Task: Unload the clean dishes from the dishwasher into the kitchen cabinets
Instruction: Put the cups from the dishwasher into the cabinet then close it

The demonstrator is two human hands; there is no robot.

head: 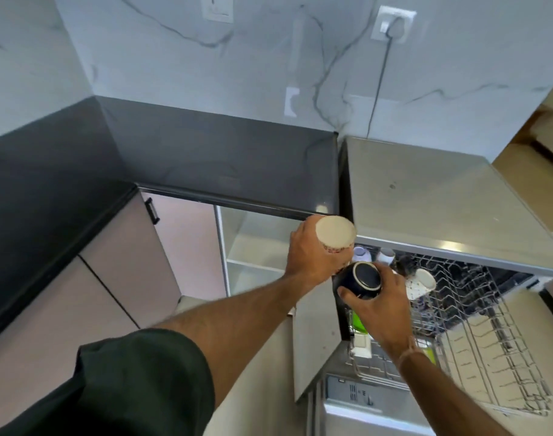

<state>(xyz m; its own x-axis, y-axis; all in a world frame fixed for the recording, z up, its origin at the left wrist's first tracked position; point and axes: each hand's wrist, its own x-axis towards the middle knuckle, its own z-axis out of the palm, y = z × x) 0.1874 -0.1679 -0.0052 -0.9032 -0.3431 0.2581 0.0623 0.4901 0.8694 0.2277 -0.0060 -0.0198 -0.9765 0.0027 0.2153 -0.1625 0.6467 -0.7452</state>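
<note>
My left hand (pixel 310 253) grips a white mug (pixel 335 234) with a red pattern, held upside down so its pale base faces me. My right hand (pixel 379 305) holds a dark blue mug (pixel 361 280), also bottom up, close beside the white one. Both hands hover over the left end of the dishwasher's pulled-out upper rack (pixel 476 284), where a white patterned cup (pixel 421 283) and other small cups remain. The lower rack (pixel 495 366) holds a green item (pixel 359 322). Left of the dishwasher an open lower cabinet (pixel 253 247) shows pale shelves.
A dark stone countertop (pixel 206 158) runs along the left and back, with pink cabinet doors (pixel 111 278) beneath. The dishwasher's light top (pixel 426 196) sits to the right. The open cabinet door (pixel 313 335) stands between cabinet and dishwasher. A cord hangs from a wall socket (pixel 394 25).
</note>
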